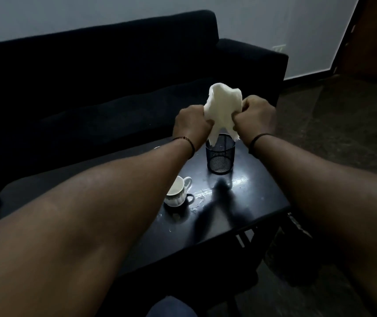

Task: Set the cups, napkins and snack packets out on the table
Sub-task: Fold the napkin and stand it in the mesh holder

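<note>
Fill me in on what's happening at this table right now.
A person holds a bunch of white napkins in both hands, left hand and right hand each gripping a side, right above a black mesh holder on the dark table. The napkins' lower tips reach the holder's rim. A white cup stands on the table nearer the person. No snack packets are in view.

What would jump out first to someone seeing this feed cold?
The white napkin, the brightest thing in a dim room, held up between the left hand and right hand, its lower end hanging at the rim of the black mesh holder on the dark table. Next, the white cup on the table nearer the camera, left of the holder.
</note>
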